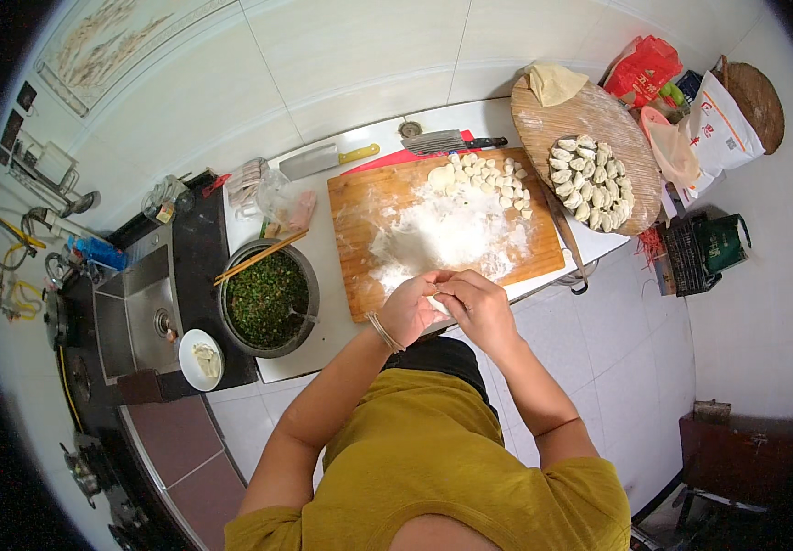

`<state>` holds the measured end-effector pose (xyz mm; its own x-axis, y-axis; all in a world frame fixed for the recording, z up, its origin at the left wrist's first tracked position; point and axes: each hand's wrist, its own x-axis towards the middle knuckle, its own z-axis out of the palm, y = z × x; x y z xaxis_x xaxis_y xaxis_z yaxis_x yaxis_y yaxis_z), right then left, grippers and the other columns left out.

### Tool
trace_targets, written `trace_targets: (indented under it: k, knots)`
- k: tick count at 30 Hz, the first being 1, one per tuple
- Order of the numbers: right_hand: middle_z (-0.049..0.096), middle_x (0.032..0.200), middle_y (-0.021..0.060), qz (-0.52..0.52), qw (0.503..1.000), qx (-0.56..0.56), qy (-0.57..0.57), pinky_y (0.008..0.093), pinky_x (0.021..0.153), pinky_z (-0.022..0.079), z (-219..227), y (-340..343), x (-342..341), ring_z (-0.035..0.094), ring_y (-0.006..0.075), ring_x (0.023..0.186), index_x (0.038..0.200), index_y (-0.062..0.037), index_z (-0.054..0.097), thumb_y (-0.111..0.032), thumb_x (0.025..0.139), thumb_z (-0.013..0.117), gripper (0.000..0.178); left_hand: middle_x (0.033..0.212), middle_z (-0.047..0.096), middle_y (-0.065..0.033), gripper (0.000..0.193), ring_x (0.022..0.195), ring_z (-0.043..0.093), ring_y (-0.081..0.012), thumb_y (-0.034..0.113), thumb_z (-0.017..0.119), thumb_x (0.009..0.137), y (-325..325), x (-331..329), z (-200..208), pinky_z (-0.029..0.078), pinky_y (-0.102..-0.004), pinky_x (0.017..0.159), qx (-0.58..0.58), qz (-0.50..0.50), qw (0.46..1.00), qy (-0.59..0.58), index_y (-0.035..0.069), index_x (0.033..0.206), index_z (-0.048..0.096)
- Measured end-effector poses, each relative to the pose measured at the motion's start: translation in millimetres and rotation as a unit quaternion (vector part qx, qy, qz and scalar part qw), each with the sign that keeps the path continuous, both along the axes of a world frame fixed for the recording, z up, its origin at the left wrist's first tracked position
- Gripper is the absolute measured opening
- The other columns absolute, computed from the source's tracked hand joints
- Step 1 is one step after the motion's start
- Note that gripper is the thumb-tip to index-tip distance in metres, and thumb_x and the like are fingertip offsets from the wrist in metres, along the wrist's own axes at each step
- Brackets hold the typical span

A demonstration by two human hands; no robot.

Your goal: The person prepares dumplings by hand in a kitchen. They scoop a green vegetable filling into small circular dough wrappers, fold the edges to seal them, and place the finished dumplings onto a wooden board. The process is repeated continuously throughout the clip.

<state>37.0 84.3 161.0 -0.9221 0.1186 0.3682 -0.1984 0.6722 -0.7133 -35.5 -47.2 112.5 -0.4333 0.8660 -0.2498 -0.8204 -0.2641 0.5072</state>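
Note:
My left hand [405, 309], with bangles at the wrist, and my right hand [479, 308] meet over the near edge of a wooden cutting board [350, 234]. The fingers of both are closed around a dumpling [438, 304], mostly hidden between them. White flour [428, 234] covers the middle of the board just beyond my hands. Several small dough pieces [511, 188] lie at its far right, beside flattened dough wrappers [445, 178]. Left of the board stands a deep bowl [314, 275] of chopped green filling [268, 301], with chopsticks [260, 255] across its rim and a spoon handle inside.
A cleaver [309, 163] and a black-handled knife [433, 142] lie behind the board. At right, shaped dumplings [589, 184] sit on a round wooden board [612, 124] with a folded cloth [557, 84]. A white bowl [202, 381] stands near the sink [153, 308] at left.

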Motion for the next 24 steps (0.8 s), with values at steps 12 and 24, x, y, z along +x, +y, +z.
trace_targets:
  k: [12,24]
  knots:
    - [0.053,0.071,0.0132,-0.009,0.999,0.043,0.014,0.0387,0.057,0.048,-2.9,-2.6,0.6,0.057,0.0311,0.064,0.075,0.0001,0.056,0.001,0.075,0.062,0.006,0.111,0.054,-0.0126,0.035,0.103,0.055,-0.0221,0.007,0.055,0.083,-4.9,2.4,-15.4,0.046,-0.0354,0.092,-0.119,-0.006,0.898,0.423,-0.002,0.117,0.049]
    - [0.059,0.078,0.0137,-0.004,1.000,-0.015,0.006,0.0364,0.061,0.049,-2.1,-1.3,7.2,0.060,0.0302,0.069,0.080,0.0002,0.063,0.000,0.073,0.065,0.008,0.110,0.054,-0.0162,0.035,0.101,0.057,-0.0254,0.017,0.040,0.093,-2.2,2.3,-11.2,0.047,-0.0386,0.089,0.006,0.020,0.999,-0.030,-0.010,0.115,0.046]
